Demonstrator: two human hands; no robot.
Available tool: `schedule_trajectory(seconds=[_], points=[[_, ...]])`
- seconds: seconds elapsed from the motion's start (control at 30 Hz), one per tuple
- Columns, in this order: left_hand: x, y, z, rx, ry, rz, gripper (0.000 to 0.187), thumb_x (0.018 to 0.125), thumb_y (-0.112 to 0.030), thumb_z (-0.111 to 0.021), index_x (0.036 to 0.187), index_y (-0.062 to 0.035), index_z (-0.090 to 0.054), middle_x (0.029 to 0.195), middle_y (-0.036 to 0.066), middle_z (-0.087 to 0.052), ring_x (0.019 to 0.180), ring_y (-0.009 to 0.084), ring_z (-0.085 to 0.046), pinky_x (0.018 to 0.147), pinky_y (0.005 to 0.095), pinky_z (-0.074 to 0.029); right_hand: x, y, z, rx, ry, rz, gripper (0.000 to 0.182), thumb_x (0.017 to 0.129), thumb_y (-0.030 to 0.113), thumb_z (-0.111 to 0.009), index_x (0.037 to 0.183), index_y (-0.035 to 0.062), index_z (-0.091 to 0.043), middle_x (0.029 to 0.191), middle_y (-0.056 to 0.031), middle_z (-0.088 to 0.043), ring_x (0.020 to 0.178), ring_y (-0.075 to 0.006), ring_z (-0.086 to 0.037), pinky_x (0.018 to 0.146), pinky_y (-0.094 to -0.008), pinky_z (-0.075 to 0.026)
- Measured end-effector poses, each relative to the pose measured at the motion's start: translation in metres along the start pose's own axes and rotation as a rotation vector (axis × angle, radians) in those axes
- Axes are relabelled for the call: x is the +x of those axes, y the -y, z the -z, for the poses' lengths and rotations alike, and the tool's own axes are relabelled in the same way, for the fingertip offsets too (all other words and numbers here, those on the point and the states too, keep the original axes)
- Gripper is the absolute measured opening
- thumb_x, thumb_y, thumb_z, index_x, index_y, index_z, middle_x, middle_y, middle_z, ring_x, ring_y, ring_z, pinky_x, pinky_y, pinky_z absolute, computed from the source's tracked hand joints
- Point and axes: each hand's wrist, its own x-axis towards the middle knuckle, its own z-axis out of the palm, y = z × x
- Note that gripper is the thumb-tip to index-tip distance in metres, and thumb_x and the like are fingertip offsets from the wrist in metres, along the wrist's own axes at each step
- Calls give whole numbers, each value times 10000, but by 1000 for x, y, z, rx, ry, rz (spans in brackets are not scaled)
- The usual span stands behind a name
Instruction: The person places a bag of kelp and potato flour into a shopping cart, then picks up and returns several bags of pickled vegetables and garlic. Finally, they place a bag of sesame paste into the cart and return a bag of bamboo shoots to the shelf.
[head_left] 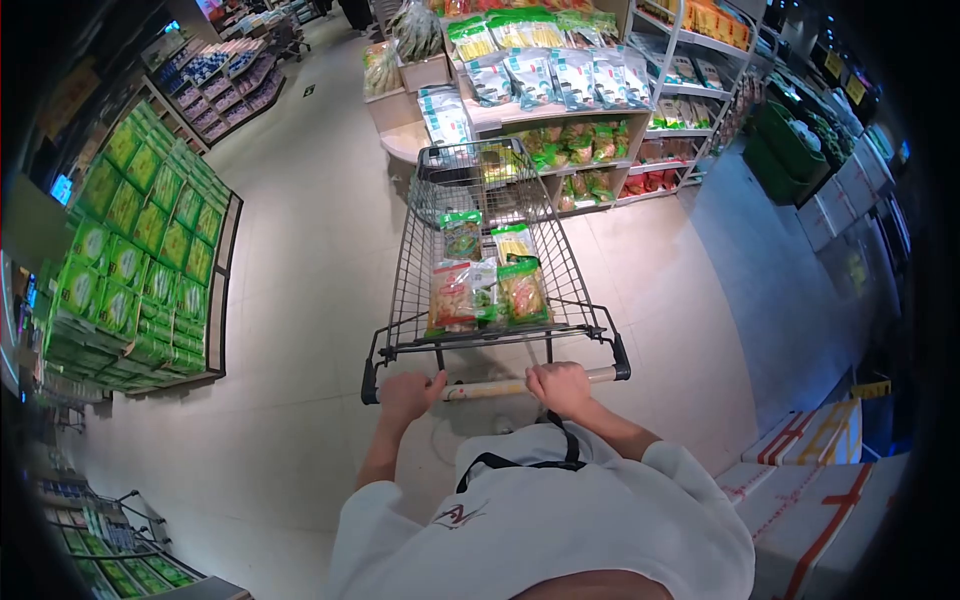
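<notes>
My left hand (408,394) is wrapped round the left part of the handle (485,389) of a shopping cart. Further along the same bar, my right hand (560,387) grips it right of the middle. Ahead of both hands stretches the dark wire basket of the shopping cart (402,285). Several food packets lie inside: one with a red label (455,297), a green-topped one (523,292), a yellowish one (512,241) and a dark green one (461,238). What the packets contain is too small to make out surely.
A display shelf (490,118) with packaged goods stands at the cart's far end. Stacked green packs (140,240) rise on the left. On the right are a white rack (690,90), a green bin (778,155) and taped white boxes (815,520). Pale floor (290,300) runs along the left.
</notes>
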Motion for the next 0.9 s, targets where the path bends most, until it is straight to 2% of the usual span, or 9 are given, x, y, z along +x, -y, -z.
schedule_trajectory(seconds=[0.1, 0.23, 0.3, 0.4, 0.53, 0.77, 0.9], points=[[-12, 6, -14, -93, -259, -14, 431, 879, -436, -624, 618, -101, -697, 616, 115, -629, 574, 320, -630, 513, 427, -461, 2, -8, 0, 11, 119, 40, 415, 951, 353, -528, 654, 89, -646, 572, -106, -637, 510, -293, -635, 513, -410, -510], [-25, 6, -17, -170, -615, -15, 318, 826, -270, -677, 570, -93, -612, 575, 102, -564, 534, 308, -575, 489, 415, -421, 10, -31, 26, -80, 316, -98, 481, 940, 444, -495, 688, 74, -670, 616, -130, -653, 551, -327, -646, 551, -441, -515], [-24, 4, -26, -200, -730, -14, 294, 806, -203, -676, 556, -97, -564, 563, 91, -536, 520, 303, -552, 483, 408, -410, 15, -38, 23, -90, 293, -99, 479, 933, 439, -504, 664, 80, -673, 592, -131, -642, 536, -332, -638, 546, -445, -512], [-24, 12, -28, -104, -786, 12, 249, 804, -192, -666, 591, -123, -558, 569, 61, -540, 523, 269, -555, 484, 406, -393, 32, -34, 22, -104, 224, -69, 489, 918, 436, -520, 614, 84, -670, 557, -129, -629, 497, -319, -626, 516, -435, -502], [-16, 12, -45, -85, -886, 25, 249, 793, -171, -657, 587, -121, -525, 573, 56, -517, 538, 268, -547, 497, 407, -405, 44, -47, 4, -110, 126, -34, 484, 905, 426, -530, 588, 89, -672, 536, -126, -618, 480, -311, -620, 499, -429, -494], [10, 20, -46, -71, -971, 2, 248, 810, -160, -648, 587, -113, -549, 585, 42, -531, 550, 256, -546, 512, 412, -422, 90, -69, -14, -104, 108, 8, 454, 912, 377, -532, 590, 85, -663, 553, -135, -617, 515, -334, -618, 520, -444, -486], [22, 16, -25, -72, -987, 41, 232, 808, -135, -638, 606, -107, -527, 589, 60, -530, 574, 269, -556, 535, 413, -427, 121, -70, -11, -113, 84, 34, 474, 919, 390, -515, 593, 89, -681, 519, -130, -603, 474, -322, -607, 507, -426, -494]])
